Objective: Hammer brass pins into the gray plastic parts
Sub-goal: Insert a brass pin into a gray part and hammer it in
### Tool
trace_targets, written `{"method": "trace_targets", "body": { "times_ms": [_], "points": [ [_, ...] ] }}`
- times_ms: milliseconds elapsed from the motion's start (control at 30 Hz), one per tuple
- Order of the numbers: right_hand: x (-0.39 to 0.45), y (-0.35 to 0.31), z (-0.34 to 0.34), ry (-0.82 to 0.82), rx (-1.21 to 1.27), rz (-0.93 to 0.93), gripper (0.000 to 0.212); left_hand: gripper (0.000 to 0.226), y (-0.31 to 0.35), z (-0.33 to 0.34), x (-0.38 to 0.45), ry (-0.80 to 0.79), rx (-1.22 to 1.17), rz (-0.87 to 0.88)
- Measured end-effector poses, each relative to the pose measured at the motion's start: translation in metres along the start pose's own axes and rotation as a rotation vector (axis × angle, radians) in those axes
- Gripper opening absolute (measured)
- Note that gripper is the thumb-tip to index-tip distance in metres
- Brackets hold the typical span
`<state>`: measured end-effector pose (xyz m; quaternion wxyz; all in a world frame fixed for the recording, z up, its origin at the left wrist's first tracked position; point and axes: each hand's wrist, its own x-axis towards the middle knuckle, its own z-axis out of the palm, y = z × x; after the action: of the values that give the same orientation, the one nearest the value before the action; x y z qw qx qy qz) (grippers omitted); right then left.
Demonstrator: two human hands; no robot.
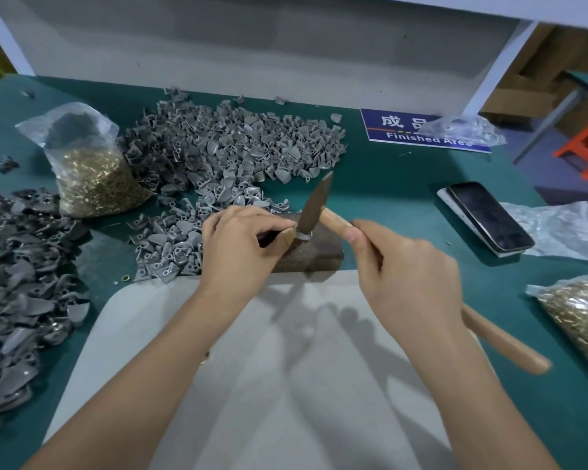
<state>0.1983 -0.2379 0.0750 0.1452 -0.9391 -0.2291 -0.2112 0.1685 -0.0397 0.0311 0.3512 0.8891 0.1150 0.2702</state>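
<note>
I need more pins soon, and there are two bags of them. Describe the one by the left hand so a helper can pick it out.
On the green table, look left of the big gray parts pile. The brass pin bag stands there upright, clear plastic, open at the top. The other pin bag lies at the right edge.

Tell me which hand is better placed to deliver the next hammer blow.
Right: the right hand grips the hammer, its head on the part; the left hand is steadying on the block.

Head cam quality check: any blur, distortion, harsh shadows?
Head view: hammer head is slightly motion-blurred where it meets the part on the wooden block; wide-angle bowing curves the table edges; the hands cast several overlapping soft shadows on the gray mat; corners look dimmer; mild glare on the phone.
</note>
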Motion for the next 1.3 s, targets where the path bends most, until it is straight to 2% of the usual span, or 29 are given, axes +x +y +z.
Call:
{"method": "trace_targets", "body": {
  "times_ms": [100, 233, 333, 367, 467, 500, 600, 633, 767, 900, 1000, 1100, 1200, 1300],
  "points": [
    [0.001, 0.002, 0.000, 0.108, 0.037, 0.028, 0.032, 0.008, -0.001, -0.001, 0.001, -0.012, -0.007, 0.011],
    [0.000, 0.000, 0.004, 0.059, 0.047, 0.019, 0.036, 0.008, -0.001, -0.001, 0.001, -0.014, -0.016, 0.015],
    [0.001, 0.000, 0.004, 0.265, 0.170, 0.093, 0.029, 0.007, -0.001, 0.000, 0.000, -0.021, -0.018, 0.023],
    [0.001, 0.001, 0.005, 0.267, 0.203, 0.105, 0.030, 0.007, -0.001, 0.000, 0.000, -0.021, -0.020, 0.023],
    [0.001, 0.004, 0.007, 0.053, 0.118, 0.031, 0.039, 0.008, -0.001, 0.000, 0.000, -0.010, -0.005, 0.012],
    [0.002, 0.007, 0.006, 0.041, 0.098, 0.020, 0.039, 0.008, -0.001, 0.000, 0.000, -0.005, 0.002, 0.010],
    [0.004, 0.009, 0.002, 0.207, 0.177, 0.078, 0.031, 0.007, -0.003, 0.001, 0.001, -0.013, -0.014, 0.036],
    [0.004, 0.009, 0.004, 0.201, 0.206, 0.094, 0.032, 0.007, -0.005, 0.001, 0.001, -0.015, -0.021, 0.045],
    [0.003, 0.012, 0.005, -0.034, 0.069, 0.042, 0.042, 0.010, -0.009, 0.006, 0.002, -0.031, -0.064, 0.049],
    [-0.001, 0.020, 0.000, 0.098, 0.123, 0.133, 0.033, 0.010, -0.011, 0.007, 0.003, -0.028, -0.046, 0.063],
    [-0.028, 0.026, -0.001, 0.050, 0.249, 0.100, 0.023, 0.012, -0.011, 0.007, 0.002, -0.026, -0.026, 0.051],
    [-0.066, 0.036, -0.006, -0.070, 0.334, 0.002, 0.024, 0.012, -0.009, 0.007, 0.001, -0.039, -0.041, 0.038],
    [-0.091, 0.035, -0.005, -0.204, 0.298, -0.073, 0.025, 0.011, -0.006, 0.005, 0.001, -0.079, -0.070, 0.008],
    [-0.095, 0.030, -0.004, -0.191, 0.232, -0.106, 0.032, 0.011, 0.004, -0.004, -0.001, -0.085, -0.114, -0.017]
  ]
}}
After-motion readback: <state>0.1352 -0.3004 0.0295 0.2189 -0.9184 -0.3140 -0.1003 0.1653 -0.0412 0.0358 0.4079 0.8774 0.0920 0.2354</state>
